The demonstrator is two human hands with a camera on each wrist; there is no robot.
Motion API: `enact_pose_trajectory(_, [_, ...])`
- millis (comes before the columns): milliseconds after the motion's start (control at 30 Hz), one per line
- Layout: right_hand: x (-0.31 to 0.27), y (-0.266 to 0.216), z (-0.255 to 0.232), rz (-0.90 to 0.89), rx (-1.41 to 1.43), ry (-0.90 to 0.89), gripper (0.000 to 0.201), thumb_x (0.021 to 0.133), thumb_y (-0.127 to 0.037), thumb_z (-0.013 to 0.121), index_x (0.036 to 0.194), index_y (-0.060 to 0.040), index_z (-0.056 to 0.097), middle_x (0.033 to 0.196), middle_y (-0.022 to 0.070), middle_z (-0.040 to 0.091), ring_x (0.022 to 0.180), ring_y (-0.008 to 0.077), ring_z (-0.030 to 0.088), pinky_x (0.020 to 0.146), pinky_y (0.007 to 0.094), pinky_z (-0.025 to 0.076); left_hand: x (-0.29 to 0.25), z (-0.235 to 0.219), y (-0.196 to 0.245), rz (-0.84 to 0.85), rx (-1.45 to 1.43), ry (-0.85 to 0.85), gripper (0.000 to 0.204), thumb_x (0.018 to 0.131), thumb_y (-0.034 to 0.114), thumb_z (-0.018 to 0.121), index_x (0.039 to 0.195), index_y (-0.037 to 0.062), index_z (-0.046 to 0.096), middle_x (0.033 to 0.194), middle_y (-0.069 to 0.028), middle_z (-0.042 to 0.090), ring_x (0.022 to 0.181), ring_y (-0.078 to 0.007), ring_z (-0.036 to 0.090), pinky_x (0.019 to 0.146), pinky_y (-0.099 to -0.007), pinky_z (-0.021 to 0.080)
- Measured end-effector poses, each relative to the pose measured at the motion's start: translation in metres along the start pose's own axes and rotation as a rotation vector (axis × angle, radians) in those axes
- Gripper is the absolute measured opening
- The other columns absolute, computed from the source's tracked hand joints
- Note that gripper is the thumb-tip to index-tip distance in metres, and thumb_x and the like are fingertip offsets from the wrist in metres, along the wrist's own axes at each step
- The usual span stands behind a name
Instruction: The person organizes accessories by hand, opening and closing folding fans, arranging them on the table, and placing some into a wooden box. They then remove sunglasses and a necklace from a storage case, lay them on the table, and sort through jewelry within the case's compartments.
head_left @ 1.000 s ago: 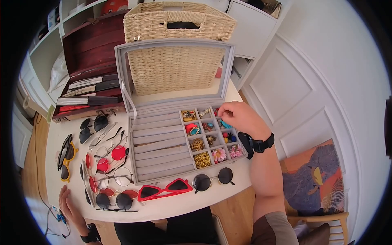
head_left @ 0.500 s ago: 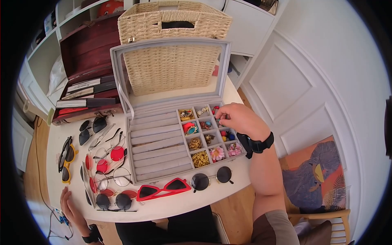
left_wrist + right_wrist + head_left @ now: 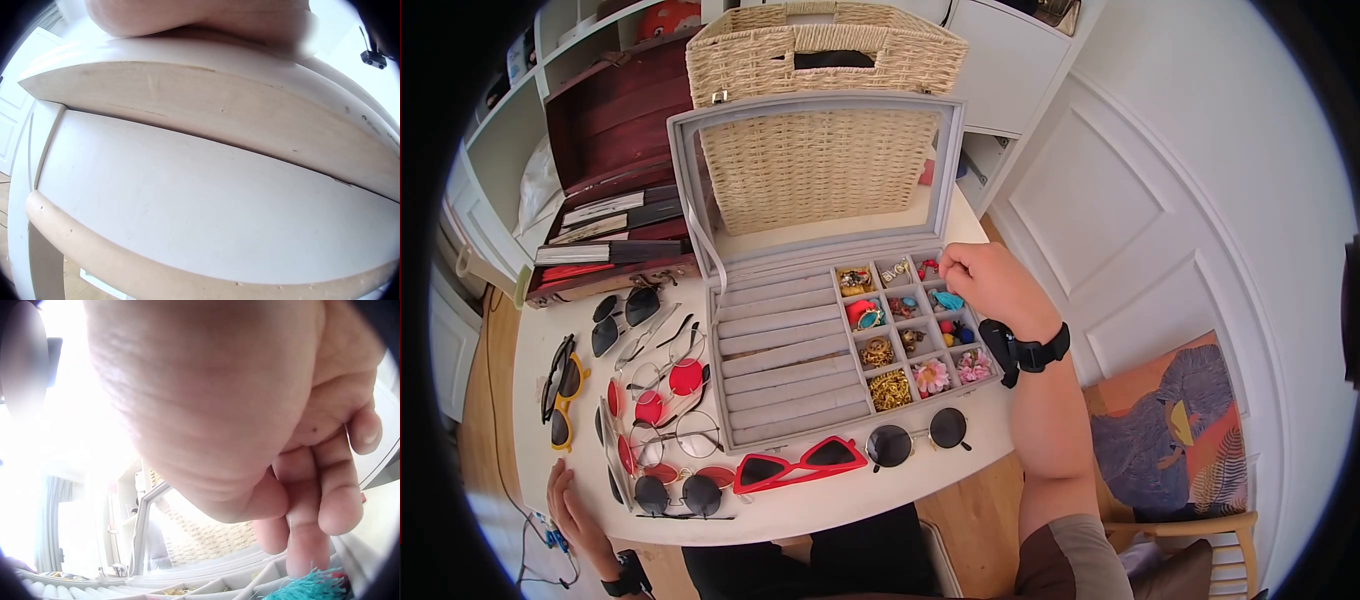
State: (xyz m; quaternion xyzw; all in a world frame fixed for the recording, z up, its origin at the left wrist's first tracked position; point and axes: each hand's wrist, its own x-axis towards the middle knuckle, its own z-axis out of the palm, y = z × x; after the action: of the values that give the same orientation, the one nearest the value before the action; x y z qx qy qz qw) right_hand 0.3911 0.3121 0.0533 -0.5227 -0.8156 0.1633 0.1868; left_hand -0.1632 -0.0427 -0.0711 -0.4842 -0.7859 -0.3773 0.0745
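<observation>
My right hand (image 3: pixel 1000 288) is over the right-hand compartments of a grey jewelry box (image 3: pixel 795 438), thumb against the bent index finger. Just beneath its fingertips lies a turquoise tassel piece (image 3: pixel 947 300); the right wrist view shows its teal fringe (image 3: pixel 309 586) right by one fingertip. A thin shiny line shows beside the thumb, and I cannot tell whether the fingers pinch anything. Red jewelry (image 3: pixel 927 268) fills the back corner compartment, partly covered by the hand. My left hand (image 3: pixel 578 510) rests with extended fingers at the white table's (image 3: pixel 800 522) front left edge.
Several sunglasses lie left and in front of the box, among them a red-framed pair (image 3: pixel 800 467) and a round dark pair (image 3: pixel 918 441). The box's glass lid (image 3: pixel 680 190) stands raised before a wicker basket (image 3: pixel 820 160). An open dark-red case (image 3: pixel 615 265) sits back left.
My right hand first shifted over the turquoise piece, covering most of it, then drew slightly up and right, so the piece shows again. The left hand has stayed at the table edge.
</observation>
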Motion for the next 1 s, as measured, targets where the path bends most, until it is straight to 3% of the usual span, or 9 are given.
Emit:
enact_pose_trajectory(433, [0.000, 0.003, -0.001, 0.025, 0.019, 0.012, 0.018, 0.088, -0.017, 0.058, 0.086, -0.0015, 0.068, 0.078, 0.0201, 0.066, 0.072, 0.0393, 0.062, 0.066, 0.0442, 0.050, 0.001, 0.000, 0.007, 0.008, 0.026, 0.010, 0.033, 0.103, 0.019, 0.041, 0.112, -0.0007, 0.066, 0.134, -0.0165, 0.063, 0.125, -0.0332, 0.056, 0.109, -0.0428, 0.039])
enact_pose_trajectory(500, [0.001, 0.001, -0.003, 0.085, 0.087, -0.019, 0.019, 0.089, -0.018, 0.058, 0.087, -0.0018, 0.068, 0.076, 0.0204, 0.065, 0.069, 0.0369, 0.062, 0.065, 0.0426, 0.050, 0.002, 0.000, 0.007, 0.007, 0.014, 0.013, 0.032, 0.103, 0.018, 0.041, 0.112, -0.0005, 0.066, 0.134, -0.0162, 0.063, 0.125, -0.0329, 0.056, 0.110, -0.0429, 0.039])
enact_pose_trajectory(633, [-0.001, -0.003, -0.002, 0.007, 0.092, 0.030, 0.018, 0.089, -0.015, 0.057, 0.088, -0.0016, 0.069, 0.072, 0.0183, 0.064, 0.064, 0.0317, 0.062, 0.063, 0.0402, 0.050, 0.002, -0.002, 0.014, 0.016, 0.021, -0.003, 0.031, 0.102, 0.017, 0.042, 0.112, 0.0003, 0.066, 0.134, -0.0156, 0.063, 0.126, -0.0326, 0.055, 0.110, -0.0427, 0.038])
enact_pose_trajectory(733, [-0.002, -0.008, -0.005, -0.034, 0.229, -0.101, 0.016, 0.089, -0.012, 0.056, 0.089, -0.0007, 0.069, 0.078, 0.0144, 0.066, 0.068, 0.0265, 0.062, 0.065, 0.0373, 0.049, 0.001, -0.002, 0.016, 0.015, 0.033, -0.001, 0.031, 0.101, 0.018, 0.042, 0.112, 0.0006, 0.066, 0.134, -0.0152, 0.063, 0.126, -0.0324, 0.055, 0.110, -0.0426, 0.038])
enact_pose_trajectory(800, [0.000, -0.005, -0.001, -0.245, 0.286, -0.158, 0.016, 0.088, -0.009, 0.056, 0.091, -0.0005, 0.069, 0.089, 0.0119, 0.069, 0.075, 0.0243, 0.061, 0.069, 0.0352, 0.049, 0.001, -0.001, 0.016, 0.008, 0.037, 0.002, 0.031, 0.101, 0.018, 0.042, 0.112, 0.0007, 0.066, 0.134, -0.0151, 0.063, 0.126, -0.0324, 0.055, 0.110, -0.0427, 0.038])
enact_pose_trajectory(833, [0.000, -0.004, -0.001, -0.247, 0.286, -0.161, 0.016, 0.088, -0.009, 0.056, 0.091, -0.0005, 0.069, 0.089, 0.0119, 0.069, 0.075, 0.0243, 0.061, 0.069, 0.0352, 0.049, 0.001, -0.001, 0.014, 0.014, 0.040, 0.008, 0.032, 0.101, 0.018, 0.042, 0.112, 0.0007, 0.066, 0.133, -0.0151, 0.063, 0.126, -0.0326, 0.055, 0.110, -0.0430, 0.038])
enact_pose_trajectory(900, [0.001, -0.002, -0.002, -0.247, 0.207, -0.320, 0.018, 0.088, -0.006, 0.057, 0.098, -0.0009, 0.071, 0.108, 0.0096, 0.070, 0.099, 0.0250, 0.063, 0.087, 0.0335, 0.050, 0.001, 0.000, 0.014, 0.017, 0.045, 0.012, 0.032, 0.101, 0.019, 0.042, 0.111, 0.0006, 0.066, 0.133, -0.0151, 0.063, 0.125, -0.0327, 0.056, 0.109, -0.0433, 0.039])
enact_pose_trajectory(1000, [-0.001, -0.001, 0.003, -0.300, 0.142, -0.273, 0.020, 0.087, -0.007, 0.059, 0.099, -0.0026, 0.074, 0.109, 0.0087, 0.072, 0.101, 0.0281, 0.062, 0.093, 0.0362, 0.050, 0.001, -0.001, 0.014, 0.027, 0.045, 0.004, 0.032, 0.101, 0.019, 0.042, 0.111, 0.0004, 0.066, 0.133, -0.0155, 0.064, 0.124, -0.0333, 0.056, 0.109, -0.0437, 0.039])
